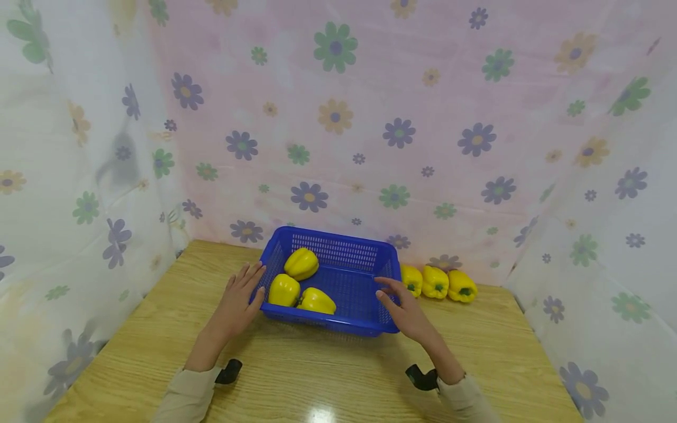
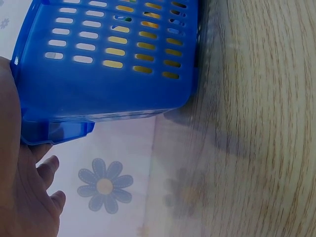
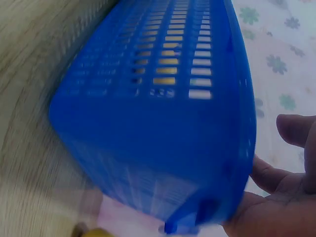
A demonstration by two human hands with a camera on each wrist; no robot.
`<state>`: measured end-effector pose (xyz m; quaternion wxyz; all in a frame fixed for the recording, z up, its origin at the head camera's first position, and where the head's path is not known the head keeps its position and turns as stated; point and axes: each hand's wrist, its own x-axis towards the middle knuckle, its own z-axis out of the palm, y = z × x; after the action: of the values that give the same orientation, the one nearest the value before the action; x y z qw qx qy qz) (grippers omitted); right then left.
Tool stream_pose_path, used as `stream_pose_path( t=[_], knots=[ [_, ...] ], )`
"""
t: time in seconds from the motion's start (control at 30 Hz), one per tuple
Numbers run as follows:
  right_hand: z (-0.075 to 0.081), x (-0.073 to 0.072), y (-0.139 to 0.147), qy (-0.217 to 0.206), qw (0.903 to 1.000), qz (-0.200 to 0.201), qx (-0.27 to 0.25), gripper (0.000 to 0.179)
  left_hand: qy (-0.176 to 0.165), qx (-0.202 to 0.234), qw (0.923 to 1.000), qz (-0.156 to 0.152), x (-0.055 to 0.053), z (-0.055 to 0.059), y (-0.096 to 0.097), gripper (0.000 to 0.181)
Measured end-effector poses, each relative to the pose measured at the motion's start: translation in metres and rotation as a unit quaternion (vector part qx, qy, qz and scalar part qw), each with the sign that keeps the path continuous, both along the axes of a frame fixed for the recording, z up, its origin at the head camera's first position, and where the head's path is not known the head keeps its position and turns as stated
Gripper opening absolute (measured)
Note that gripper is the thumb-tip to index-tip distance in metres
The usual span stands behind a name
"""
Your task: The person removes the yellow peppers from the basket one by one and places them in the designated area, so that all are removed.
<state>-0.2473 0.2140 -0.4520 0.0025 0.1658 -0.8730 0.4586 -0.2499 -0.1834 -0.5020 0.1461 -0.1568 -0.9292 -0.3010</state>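
A blue plastic basket (image 1: 338, 322) with slotted walls stands on the table, and three yellow bell peppers (image 1: 301, 264) lie in its left half. My left hand (image 1: 239, 299) is at the basket's left rim, fingers extended and thumb by the front left corner. At the right rim, my right hand (image 1: 404, 308) has its fingers slightly bent over the edge, with the thumb apart from them. The left wrist view shows the left fingers (image 2: 48, 170) beside the basket's end lip. In the right wrist view the right thumb (image 3: 295, 129) stands away from the rim.
Three more yellow bell peppers (image 1: 435, 282) lie in a row on the wooden table (image 1: 296, 376), just right of the basket. Flower-printed cloth (image 1: 349, 170) hangs behind the table and along both sides. A black strap piece (image 1: 229, 371) sits at the left wrist.
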Motion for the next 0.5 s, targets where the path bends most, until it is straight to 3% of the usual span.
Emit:
stream_pose_path(
  t=[0.5],
  knots=[
    [-0.005,-0.003,-0.047,-0.017,0.9997,-0.014,0.010,0.041,0.006,0.001,1.0000,0.002,0.000,0.001,0.001,0.052]
  ],
)
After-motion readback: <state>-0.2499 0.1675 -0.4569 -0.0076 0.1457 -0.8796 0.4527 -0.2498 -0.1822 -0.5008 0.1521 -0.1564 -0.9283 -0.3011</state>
